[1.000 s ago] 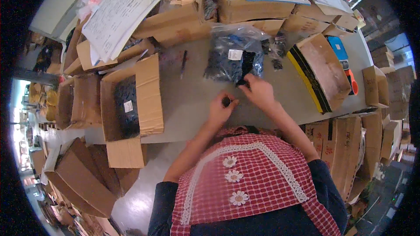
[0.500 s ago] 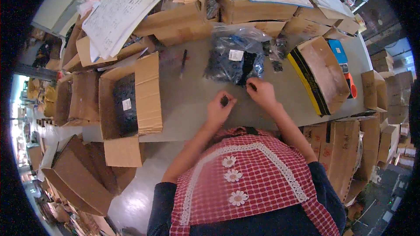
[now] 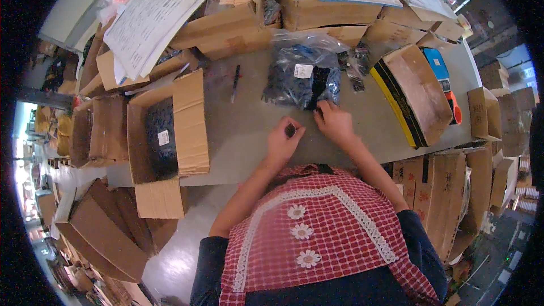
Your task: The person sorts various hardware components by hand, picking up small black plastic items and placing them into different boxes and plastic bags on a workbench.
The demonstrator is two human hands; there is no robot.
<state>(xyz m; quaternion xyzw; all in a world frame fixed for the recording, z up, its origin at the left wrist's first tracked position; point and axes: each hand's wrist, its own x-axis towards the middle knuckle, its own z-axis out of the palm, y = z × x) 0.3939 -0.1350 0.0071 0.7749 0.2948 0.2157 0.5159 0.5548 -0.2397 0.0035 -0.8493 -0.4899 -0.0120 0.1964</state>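
Note:
A clear plastic bag point(image 3: 286, 82) full of small black pieces lies in front of me, a white label on top and a black strip of pieces along its right side. My right hand point(image 3: 337, 124) is at the bag's lower right edge, thumb and fingers pinched together; what they hold, if anything, is too small to make out. Closer to me on the left, my left hand point(image 3: 283, 140) is closed around a small black piece point(image 3: 290, 130), whose kind I cannot tell.
An open carton point(image 3: 191, 124) holding a labelled black bag stands left. A black pen point(image 3: 236, 82) lies near it. Small clear bags point(image 3: 357, 68) sit right of the big bag. Beyond are a yellow-and-black-edged carton point(image 3: 416, 96), a blue box point(image 3: 435, 63) and an orange tape roll point(image 3: 454, 107).
My right hand has shifted slightly left, to the bag's lower edge, and the dark piece seen in its fingers before no longer shows clearly. My left hand has barely moved.

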